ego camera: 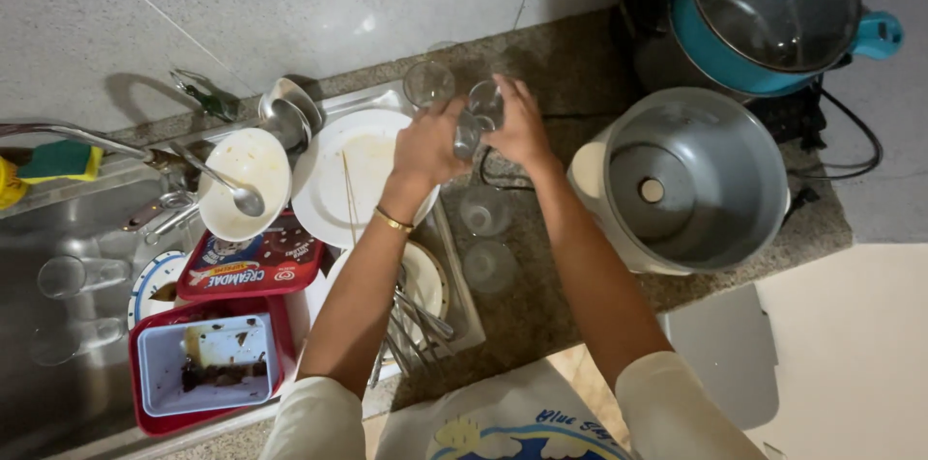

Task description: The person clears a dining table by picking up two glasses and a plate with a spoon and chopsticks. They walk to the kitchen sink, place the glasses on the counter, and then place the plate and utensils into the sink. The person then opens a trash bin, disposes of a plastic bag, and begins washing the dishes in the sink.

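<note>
Both my hands meet over the back of the granite counter. My left hand (425, 143) and my right hand (519, 127) together grip a clear drinking glass (477, 117) held tilted between them. A second clear glass (428, 83) stands just behind my left hand. Two more empty glasses (484, 211) (489, 267) stand on the counter below my wrists. A gold bangle sits on my left wrist.
Left of my hands lie a dirty white plate (362, 175), a white bowl with a spoon (242, 185), a red tub and lid (208, 363), cutlery, and glasses in the steel sink (58, 228). A rice cooker pot (691, 180) and a teal lidded pot (768, 11) stand right.
</note>
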